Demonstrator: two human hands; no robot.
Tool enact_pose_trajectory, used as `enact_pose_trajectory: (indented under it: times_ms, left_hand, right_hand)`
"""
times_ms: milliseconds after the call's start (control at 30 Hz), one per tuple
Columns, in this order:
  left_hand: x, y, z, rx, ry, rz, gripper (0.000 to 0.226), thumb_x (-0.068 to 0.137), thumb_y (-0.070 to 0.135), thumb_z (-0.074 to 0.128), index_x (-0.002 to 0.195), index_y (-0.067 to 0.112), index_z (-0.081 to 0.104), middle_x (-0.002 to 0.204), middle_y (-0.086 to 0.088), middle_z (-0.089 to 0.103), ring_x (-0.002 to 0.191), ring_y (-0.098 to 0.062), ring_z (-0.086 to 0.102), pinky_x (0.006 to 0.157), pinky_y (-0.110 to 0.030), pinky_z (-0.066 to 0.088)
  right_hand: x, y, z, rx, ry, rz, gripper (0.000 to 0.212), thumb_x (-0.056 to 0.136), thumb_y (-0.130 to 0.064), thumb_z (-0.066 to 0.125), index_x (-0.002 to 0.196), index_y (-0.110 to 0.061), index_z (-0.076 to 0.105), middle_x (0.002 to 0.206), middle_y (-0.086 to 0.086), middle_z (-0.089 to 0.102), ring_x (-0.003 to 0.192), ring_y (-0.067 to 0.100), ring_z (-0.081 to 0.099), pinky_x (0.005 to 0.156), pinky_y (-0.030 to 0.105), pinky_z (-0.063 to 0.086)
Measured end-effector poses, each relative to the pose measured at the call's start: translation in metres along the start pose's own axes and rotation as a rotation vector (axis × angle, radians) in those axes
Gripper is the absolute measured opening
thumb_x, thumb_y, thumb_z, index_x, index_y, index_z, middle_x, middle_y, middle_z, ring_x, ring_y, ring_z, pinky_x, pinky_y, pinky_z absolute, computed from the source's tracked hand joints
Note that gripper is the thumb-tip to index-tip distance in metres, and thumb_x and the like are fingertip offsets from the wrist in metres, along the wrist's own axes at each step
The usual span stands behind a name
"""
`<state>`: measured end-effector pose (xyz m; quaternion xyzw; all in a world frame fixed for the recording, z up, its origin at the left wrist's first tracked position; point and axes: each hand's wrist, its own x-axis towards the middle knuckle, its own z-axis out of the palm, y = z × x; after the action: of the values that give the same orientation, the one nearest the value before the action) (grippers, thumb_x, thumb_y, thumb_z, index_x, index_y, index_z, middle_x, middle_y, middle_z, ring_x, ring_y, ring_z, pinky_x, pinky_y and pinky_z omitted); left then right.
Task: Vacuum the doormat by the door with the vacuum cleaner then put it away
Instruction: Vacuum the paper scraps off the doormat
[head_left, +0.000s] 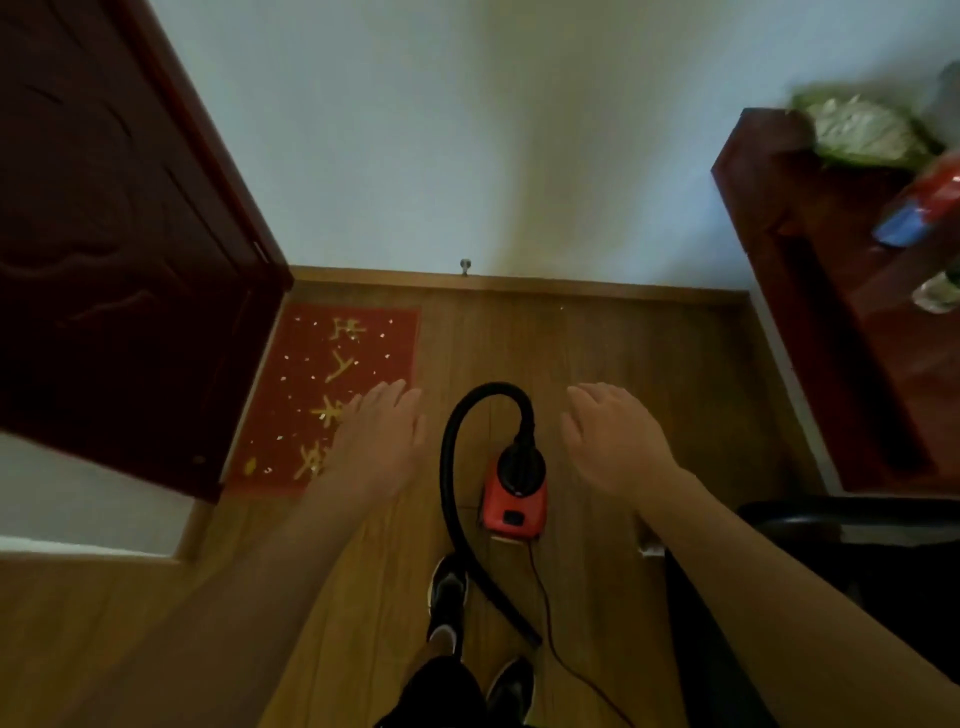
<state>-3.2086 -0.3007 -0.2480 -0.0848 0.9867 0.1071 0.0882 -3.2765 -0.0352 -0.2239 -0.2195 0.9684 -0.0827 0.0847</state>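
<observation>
Wood floor (597, 353) fills centre and lower frame. Red mat (332, 395) with gold characters and pale specks lies flat at left-centre, beside the open door (119, 234). Red vacuum (514, 499) stands at centre, well apart from the mat; its black hose (452, 467) loops up then trails down across the boards, thin cord (545, 613) beside it. Two dark shoes (447, 592) at bottom centre

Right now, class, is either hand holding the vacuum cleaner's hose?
No: the left hand and right hand hover open either side of the black hose, touching nothing.
</observation>
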Motion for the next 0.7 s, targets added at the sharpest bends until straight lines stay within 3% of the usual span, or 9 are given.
enact_pose_trajectory:
  times_ms: [67, 167, 300, 500, 700]
  left_hand:
    - [0.019, -0.007, 0.017, -0.001, -0.034, -0.004, 0.048, 0.109, 0.033, 0.032, 0.154, 0.017, 0.041, 0.163, -0.006, 0.038, 0.153, -0.024, 0.029, 0.126, -0.045, 0.02]
    - [0.047, -0.019, 0.045, -0.024, -0.077, -0.002, 0.04, 0.108, 0.029, 0.036, 0.14, 0.013, 0.054, 0.151, -0.007, 0.051, 0.145, -0.026, 0.04, 0.123, -0.046, 0.026]
    - [0.086, -0.038, 0.088, -0.043, -0.143, 0.008, 0.039, 0.107, 0.027, 0.036, 0.138, 0.011, 0.055, 0.148, -0.008, 0.052, 0.142, -0.026, 0.041, 0.122, -0.046, 0.027]
    - [0.145, -0.072, 0.164, -0.027, -0.219, 0.008, 0.051, 0.108, 0.031, 0.035, 0.156, 0.014, 0.037, 0.164, -0.009, 0.035, 0.154, -0.027, 0.027, 0.127, -0.045, 0.019]
    - [0.187, -0.099, 0.261, -0.045, -0.307, 0.022, 0.045, 0.107, 0.028, 0.038, 0.148, 0.011, 0.046, 0.157, -0.012, 0.044, 0.149, -0.031, 0.035, 0.124, -0.048, 0.026]
  right_hand:
    - [0.016, 0.002, 0.02, 0.014, -0.03, 0.017, 0.036, 0.104, -0.033, 0.036, 0.118, -0.012, 0.062, 0.121, 0.005, 0.064, 0.117, 0.025, 0.058, 0.105, 0.039, 0.044]
    - [0.045, 0.006, 0.055, 0.009, -0.095, 0.033, 0.039, 0.105, -0.031, 0.036, 0.129, -0.01, 0.058, 0.133, 0.009, 0.061, 0.125, 0.026, 0.053, 0.109, 0.039, 0.039]
    - [0.084, 0.013, 0.103, 0.019, -0.17, 0.056, 0.043, 0.105, -0.033, 0.036, 0.137, -0.01, 0.054, 0.141, 0.009, 0.057, 0.132, 0.025, 0.049, 0.113, 0.04, 0.035]
    - [0.133, 0.036, 0.19, 0.007, -0.222, 0.075, 0.04, 0.102, -0.033, 0.039, 0.125, -0.009, 0.06, 0.128, 0.011, 0.064, 0.121, 0.029, 0.056, 0.107, 0.046, 0.043]
    - [0.162, 0.054, 0.286, 0.002, -0.312, 0.103, 0.039, 0.1, -0.031, 0.039, 0.12, -0.007, 0.062, 0.121, 0.012, 0.066, 0.116, 0.03, 0.058, 0.103, 0.045, 0.044]
